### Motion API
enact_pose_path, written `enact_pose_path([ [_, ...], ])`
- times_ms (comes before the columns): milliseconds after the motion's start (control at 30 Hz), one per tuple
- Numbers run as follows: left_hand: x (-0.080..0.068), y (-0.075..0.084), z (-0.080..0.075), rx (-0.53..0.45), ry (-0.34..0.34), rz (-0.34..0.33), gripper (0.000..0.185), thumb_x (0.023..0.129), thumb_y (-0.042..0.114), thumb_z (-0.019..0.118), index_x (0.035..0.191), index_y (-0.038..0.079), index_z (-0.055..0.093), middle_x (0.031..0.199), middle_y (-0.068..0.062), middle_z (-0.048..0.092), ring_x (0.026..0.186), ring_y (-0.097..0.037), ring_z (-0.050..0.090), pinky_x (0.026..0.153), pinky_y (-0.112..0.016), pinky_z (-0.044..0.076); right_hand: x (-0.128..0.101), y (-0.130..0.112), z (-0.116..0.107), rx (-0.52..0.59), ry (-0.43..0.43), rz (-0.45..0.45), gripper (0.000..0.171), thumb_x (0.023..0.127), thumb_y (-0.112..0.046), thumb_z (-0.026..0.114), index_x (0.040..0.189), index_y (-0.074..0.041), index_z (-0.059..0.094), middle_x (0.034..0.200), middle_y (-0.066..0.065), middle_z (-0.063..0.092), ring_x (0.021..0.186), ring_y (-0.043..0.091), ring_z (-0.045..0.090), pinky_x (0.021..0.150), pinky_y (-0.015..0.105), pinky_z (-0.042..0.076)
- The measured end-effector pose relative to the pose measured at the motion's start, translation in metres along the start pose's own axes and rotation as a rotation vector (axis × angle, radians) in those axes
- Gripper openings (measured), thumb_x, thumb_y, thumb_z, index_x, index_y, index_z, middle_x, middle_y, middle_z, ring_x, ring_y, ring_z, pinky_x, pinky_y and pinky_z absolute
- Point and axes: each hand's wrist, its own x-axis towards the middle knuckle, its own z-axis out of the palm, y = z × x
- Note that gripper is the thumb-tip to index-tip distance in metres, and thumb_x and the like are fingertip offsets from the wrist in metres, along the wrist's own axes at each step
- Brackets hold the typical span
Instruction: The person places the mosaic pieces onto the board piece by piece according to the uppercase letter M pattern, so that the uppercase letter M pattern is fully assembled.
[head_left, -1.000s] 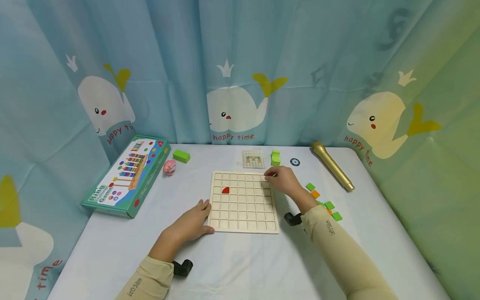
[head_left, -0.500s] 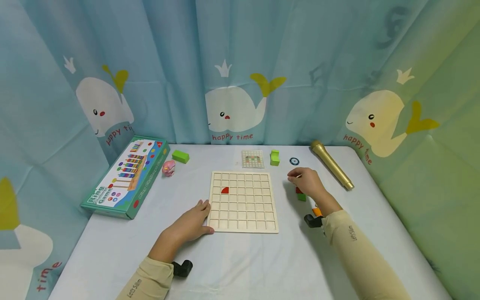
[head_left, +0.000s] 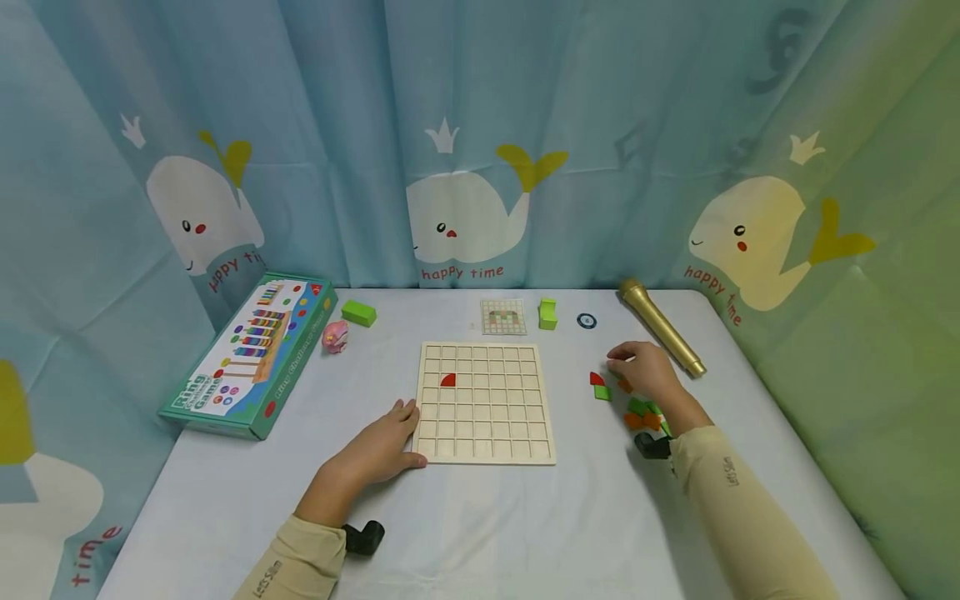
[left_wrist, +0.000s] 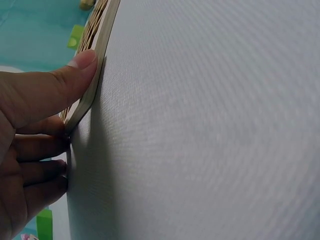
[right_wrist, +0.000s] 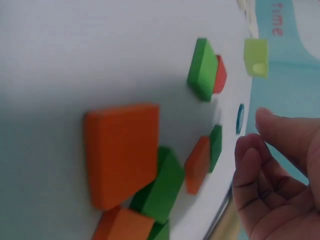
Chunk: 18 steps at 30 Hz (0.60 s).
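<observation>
Presumably, with the left hand (head_left: pixel 378 450) pressing the grid board (head_left: pixel 485 402) flat-fingered and the right hand (head_left: pixel 643 371) empty, loosely curled over heaped foam tiles (head_left: pixel 643 413), a careless pinch could scatter them.

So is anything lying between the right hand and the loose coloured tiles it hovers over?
Nothing visible. The right hand hangs just above the tiles, fingers loosely curled and holding nothing, with only bare table around the pieces. The gold microphone lies off to the side.
</observation>
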Motion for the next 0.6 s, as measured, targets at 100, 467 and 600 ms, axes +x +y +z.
enact_pose_path([
  [100, -0.001, 0.000, 0.000, -0.005, 0.000, -0.003, 0.084, 0.088, 0.034, 0.079, 0.149, -0.009, 0.040, 0.159, -0.021, 0.033, 0.149, -0.038, 0.025, 0.117, -0.048, 0.030, -0.001, 0.007, -0.002, 0.004, -0.004, 0.011, 0.024, 0.097, -0.017, 0.068, 0.110, 0.003, 0.072, 0.111, 0.022, 0.067, 0.090, 0.032, 0.060, 0.072, 0.036, 0.050],
  [467, 0.000, 0.000, 0.000, -0.004, 0.000, -0.009, 0.085, 0.088, 0.034, 0.078, 0.150, -0.007, 0.039, 0.160, -0.019, 0.032, 0.149, -0.037, 0.024, 0.117, -0.047, 0.029, 0.000, 0.024, 0.001, 0.006, -0.033, 0.086, 0.037, 0.095, -0.019, 0.071, 0.118, 0.009, 0.067, 0.116, 0.027, 0.065, 0.103, 0.040, 0.060, 0.085, 0.049, 0.052],
  [600, 0.000, 0.000, 0.000, -0.004, 0.001, -0.012, 0.085, 0.088, 0.035, 0.078, 0.151, -0.007, 0.039, 0.160, -0.019, 0.032, 0.150, -0.036, 0.024, 0.117, -0.047, 0.029, 0.001, 0.026, 0.001, 0.004, -0.046, 0.101, 0.039, 0.094, -0.019, 0.073, 0.120, 0.009, 0.066, 0.117, 0.027, 0.067, 0.106, 0.042, 0.060, 0.089, 0.050, 0.051],
])
